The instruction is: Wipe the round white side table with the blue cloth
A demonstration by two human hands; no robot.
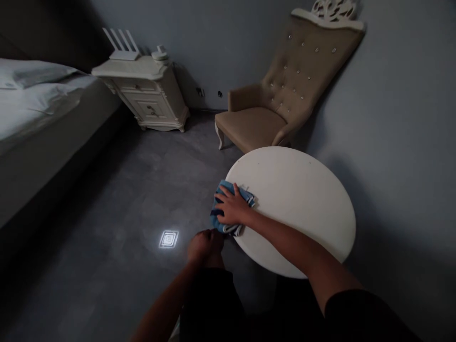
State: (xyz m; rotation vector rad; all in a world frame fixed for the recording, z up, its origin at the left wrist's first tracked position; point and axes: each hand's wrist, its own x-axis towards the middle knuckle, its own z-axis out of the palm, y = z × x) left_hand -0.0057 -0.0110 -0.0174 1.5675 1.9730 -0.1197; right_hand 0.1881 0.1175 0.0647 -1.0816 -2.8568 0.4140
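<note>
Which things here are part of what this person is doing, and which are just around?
In use:
- right hand, spread on the cloth
- blue cloth, at the table's edge
- round white table

Just around:
- tan armchair
- white nightstand
- router on it
- bed

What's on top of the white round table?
A folded blue cloth lies at the left edge of the white round table, with the right hand spread over it. Whatever is beneath the cloth is hidden.

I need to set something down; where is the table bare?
The table looks bare between the right forearm and the far rim, toward the chair. The left rim is crowded by the cloth under the right hand.
</note>
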